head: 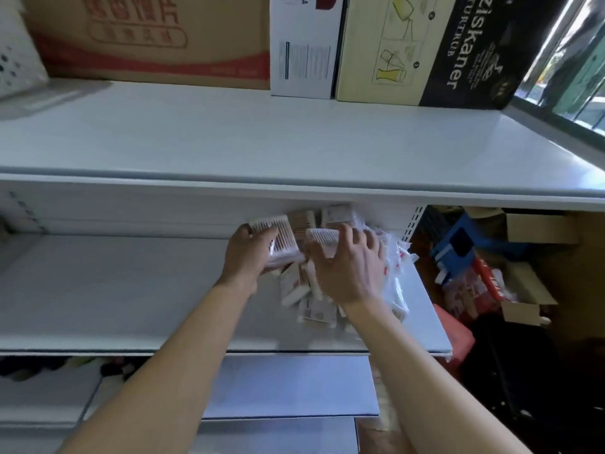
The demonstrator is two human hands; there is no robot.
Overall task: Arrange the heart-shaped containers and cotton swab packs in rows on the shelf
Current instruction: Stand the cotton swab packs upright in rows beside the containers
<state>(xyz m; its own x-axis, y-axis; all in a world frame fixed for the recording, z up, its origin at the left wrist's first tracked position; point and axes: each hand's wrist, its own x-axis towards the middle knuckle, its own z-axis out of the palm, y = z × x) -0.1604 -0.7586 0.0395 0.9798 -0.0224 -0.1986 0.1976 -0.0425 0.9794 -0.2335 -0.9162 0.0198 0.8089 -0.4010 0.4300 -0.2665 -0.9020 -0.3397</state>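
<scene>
Left hand point(244, 257) gripped one cotton swab pack point(278, 239); right hand point(347, 270) pinched another pack point(322, 236). Risk: loose pile point(307, 296) beneath both sets of fingers could slide off the shelf point(114, 290) if nudged.

White metal shelving point(294, 142) holds cardboard boxes point(157, 40) on top; a window point(576, 77) sits right

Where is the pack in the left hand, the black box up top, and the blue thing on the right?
cotton swab pack point(281, 236), head view, on its clear front.
black box point(481, 50), head view, on its printed side.
blue thing point(458, 244), head view, on its top face.
</scene>
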